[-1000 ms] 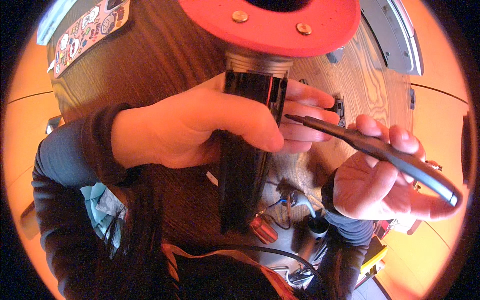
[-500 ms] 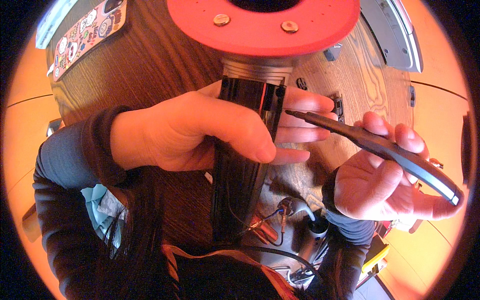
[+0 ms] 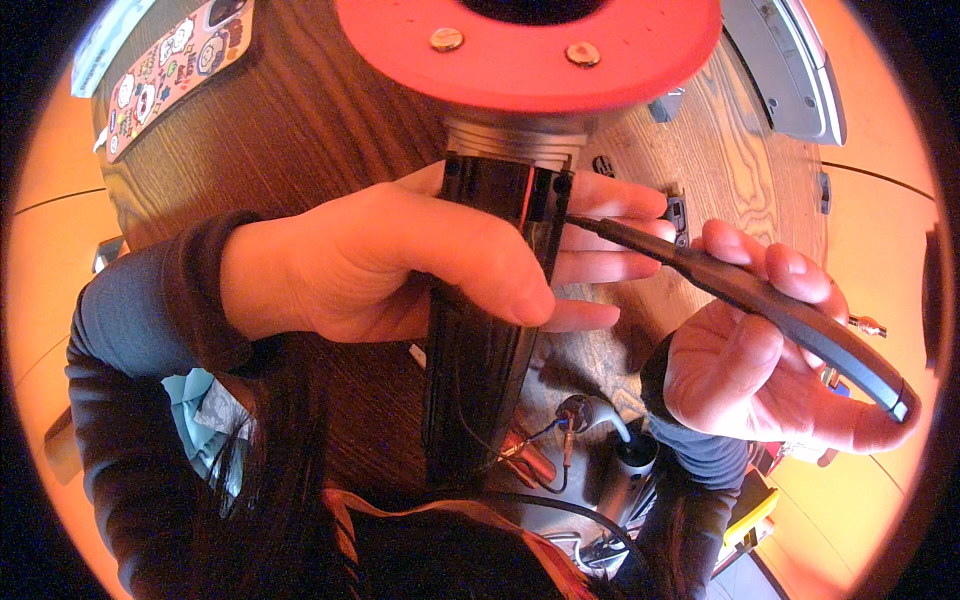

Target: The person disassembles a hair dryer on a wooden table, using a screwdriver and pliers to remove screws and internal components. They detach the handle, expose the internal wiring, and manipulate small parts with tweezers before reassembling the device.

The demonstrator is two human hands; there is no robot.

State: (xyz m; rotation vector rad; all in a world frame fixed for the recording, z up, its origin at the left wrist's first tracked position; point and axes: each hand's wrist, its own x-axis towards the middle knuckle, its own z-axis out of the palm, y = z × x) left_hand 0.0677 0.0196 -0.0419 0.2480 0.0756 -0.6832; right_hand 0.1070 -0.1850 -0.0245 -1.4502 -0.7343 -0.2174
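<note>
My left hand (image 3: 400, 255) is wrapped round the black handle (image 3: 475, 390) of a device that looks like a hair dryer. Its round red head (image 3: 520, 75) carries two brass-coloured screws and joins the handle through a ribbed grey collar (image 3: 510, 143). At the lower end a thin wire runs along the handle. My right hand (image 3: 760, 370) grips a slim black screwdriver (image 3: 770, 300), a fingertip at its rear end. The screwdriver's narrow tip is at the handle's right side, just below the collar; whether it touches is hard to tell.
A plug-like part with wires (image 3: 575, 413) and a dark cylinder (image 3: 635, 460) lie below the right forearm. Small black parts (image 3: 677, 212) are on the wooden table (image 3: 300, 90). A sticker-covered pink case (image 3: 180, 75) lies far left, a grey appliance (image 3: 785, 75) far right.
The screwdriver's tip has come left and slightly up, right up to the handle's side. My right hand's fingers have shifted left along with it. My left hand keeps its hold, nearly still.
</note>
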